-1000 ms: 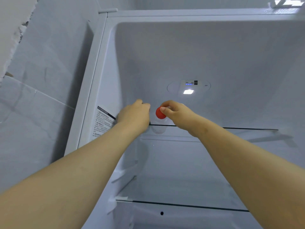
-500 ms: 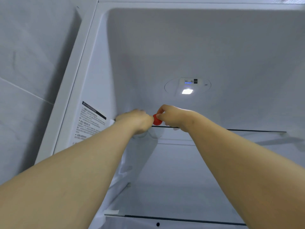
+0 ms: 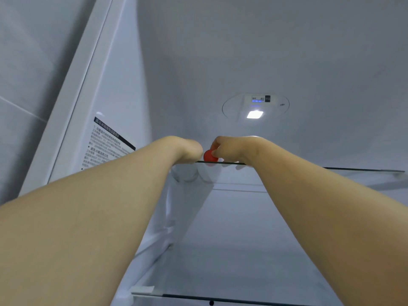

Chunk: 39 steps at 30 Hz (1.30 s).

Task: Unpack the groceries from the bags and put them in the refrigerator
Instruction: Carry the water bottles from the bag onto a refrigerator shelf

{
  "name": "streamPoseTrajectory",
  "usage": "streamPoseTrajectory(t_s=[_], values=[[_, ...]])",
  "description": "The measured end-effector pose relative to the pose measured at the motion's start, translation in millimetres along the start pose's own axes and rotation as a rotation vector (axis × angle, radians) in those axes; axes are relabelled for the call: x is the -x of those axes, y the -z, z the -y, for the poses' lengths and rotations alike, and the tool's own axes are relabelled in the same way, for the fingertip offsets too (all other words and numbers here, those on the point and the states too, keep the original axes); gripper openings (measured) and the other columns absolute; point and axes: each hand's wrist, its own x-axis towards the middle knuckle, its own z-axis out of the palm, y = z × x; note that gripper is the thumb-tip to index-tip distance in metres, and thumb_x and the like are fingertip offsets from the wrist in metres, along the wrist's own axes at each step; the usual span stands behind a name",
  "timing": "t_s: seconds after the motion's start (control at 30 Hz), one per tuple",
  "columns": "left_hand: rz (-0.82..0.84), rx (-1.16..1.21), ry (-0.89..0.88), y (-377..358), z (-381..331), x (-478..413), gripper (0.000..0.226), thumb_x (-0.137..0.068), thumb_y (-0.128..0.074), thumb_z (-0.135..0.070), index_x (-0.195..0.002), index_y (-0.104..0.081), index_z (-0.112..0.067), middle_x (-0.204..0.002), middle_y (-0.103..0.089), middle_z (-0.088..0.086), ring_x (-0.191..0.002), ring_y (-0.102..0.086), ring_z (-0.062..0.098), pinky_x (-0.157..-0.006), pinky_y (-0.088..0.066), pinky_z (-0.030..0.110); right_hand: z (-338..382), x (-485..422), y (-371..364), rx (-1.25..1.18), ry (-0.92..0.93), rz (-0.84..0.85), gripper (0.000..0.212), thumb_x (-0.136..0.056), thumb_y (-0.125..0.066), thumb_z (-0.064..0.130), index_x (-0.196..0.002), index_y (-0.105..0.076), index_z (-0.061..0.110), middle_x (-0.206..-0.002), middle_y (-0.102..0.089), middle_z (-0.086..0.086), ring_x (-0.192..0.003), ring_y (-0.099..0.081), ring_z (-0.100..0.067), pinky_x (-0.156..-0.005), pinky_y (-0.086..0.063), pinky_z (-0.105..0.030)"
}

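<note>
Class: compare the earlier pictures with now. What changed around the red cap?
The left hand shifted right, closing the gap to the red cap. The right hand kept its grip, pinching that cap at the glass shelf edge; nothing was let go.

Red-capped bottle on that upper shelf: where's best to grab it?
Probably by the red cap, pinched from the right, as the right hand does: the cap sticks up clear of the glass shelf edge, while the left hand crowds its left side.
</note>
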Motion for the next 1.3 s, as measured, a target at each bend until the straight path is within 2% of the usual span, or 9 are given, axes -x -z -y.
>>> streamPoseTrajectory(t_s=[0.2,0.37,0.43,0.5,0.67,0.87,0.97,1.1,1.3], values=[[-0.017,0.02,0.014,-1.6,-2.0,-4.6,0.028,-0.095,-0.032,-0.005,-0.067,-0.032,-0.011,-0.069,-0.029,0.005,-0.058,-0.023,0.018,-0.053,-0.023,0.027,-0.5,2.8,-1.0,-0.007,0.012,-0.003,0.038,-0.094,-0.05,0.022,-0.128,-0.048,0.006,-0.12,-0.054,-0.015,-0.115,-0.056,-0.029,-0.07,-0.04,-0.027],[-0.112,0.105,-0.012,-6.0,1.7,-10.9,0.024,-0.092,-0.032,-0.008,-0.069,-0.037,-0.009,-0.067,-0.034,0.008,-0.058,-0.032,0.02,-0.052,-0.027,0.026,1.7,0.8,-4.6,-0.003,0.027,-0.091,0.037,-0.096,-0.043,0.016,-0.13,-0.043,0.004,-0.113,-0.057,-0.014,-0.088,-0.044,-0.022,-0.064,-0.037,-0.026],[-0.194,0.14,-0.003,-8.3,5.2,-11.8,0.02,-0.09,-0.034,-0.014,-0.097,-0.051,-0.007,-0.09,-0.052,0.016,-0.086,-0.052,0.03,-0.072,-0.042,0.033,0.5,-3.2,-6.6,-0.074,0.019,-0.17,0.034,-0.097,-0.039,0.014,-0.129,-0.042,0.005,-0.111,-0.056,-0.016,-0.08,-0.041,-0.02,-0.067,-0.036,-0.028],[-0.294,0.154,0.02,-12.0,7.4,-7.6,0.034,-0.091,-0.035,-0.017,-0.123,-0.042,-0.009,-0.118,-0.05,0.017,-0.112,-0.044,0.035,-0.089,-0.04,0.039,-3.4,-4.9,-7.4,-0.16,-0.021,-0.245,0.031,-0.096,-0.036,0.013,-0.126,-0.041,0.008,-0.098,-0.051,-0.012,-0.074,-0.042,-0.021,-0.068,-0.037,-0.031],[-0.45,0.129,-0.034,-21.2,6.2,14.8,0.034,-0.092,-0.035,-0.013,-0.125,-0.039,-0.004,-0.124,-0.049,0.021,-0.114,-0.042,0.035,-0.088,-0.036,0.038,-9.2,21.1,-13.2,-0.084,-0.074,-0.324,0.029,-0.095,-0.036,0.027,-0.122,-0.042,0.016,-0.099,-0.054,-0.004,-0.084,-0.048,-0.025,-0.073,-0.037,-0.031],[-0.548,0.253,-0.072,-32.6,5.3,52.7,0.037,-0.093,-0.04,-0.017,-0.128,-0.043,-0.006,-0.131,-0.05,0.015,-0.12,-0.042,0.032,-0.095,-0.036,0.037,-8.1,73.2,-31.4,-0.14,0.114,-0.454,0.036,-0.09,-0.049,0.035,-0.125,-0.046,0.025,-0.123,-0.056,0.002,-0.114,-0.042,-0.019,-0.095,-0.027,-0.03],[-0.613,0.275,-0.133,-41.7,9.3,77.3,0.033,-0.09,-0.045,-0.016,-0.122,-0.048,-0.009,-0.125,-0.053,0.011,-0.116,-0.043,0.03,-0.093,-0.036,0.036,-14.5,100.8,-43.3,0.008,0.185,-0.505,0.041,-0.088,-0.052,0.036,-0.128,-0.046,0.027,-0.133,-0.049,0.006,-0.129,-0.031,-0.017,-0.103,-0.02,-0.03],[-0.536,0.201,-0.173,-63.8,12.6,117.5,0.03,-0.093,-0.045,-0.023,-0.122,-0.049,-0.015,-0.124,-0.051,0.006,-0.114,-0.044,0.024,-0.091,-0.04,0.036,-22.9,140.8,-64.7,0.045,0.155,-0.48,0.045,-0.088,-0.052,0.039,-0.132,-0.043,0.029,-0.142,-0.039,0.008,-0.132,-0.027,-0.017,-0.105,-0.021,-0.032],[-0.433,0.139,-0.212,-112.3,11.5,175.4,0.034,-0.093,-0.046,-0.025,-0.126,-0.048,-0.017,-0.123,-0.05,0.003,-0.113,-0.043,0.023,-0.091,-0.04,0.033,-37.4,203.0,-98.6,-0.071,0.072,-0.468,0.043,-0.088,-0.052,0.037,-0.13,-0.046,0.027,-0.134,-0.044,0.007,-0.122,-0.036,-0.017,-0.1,-0.027,-0.029]])
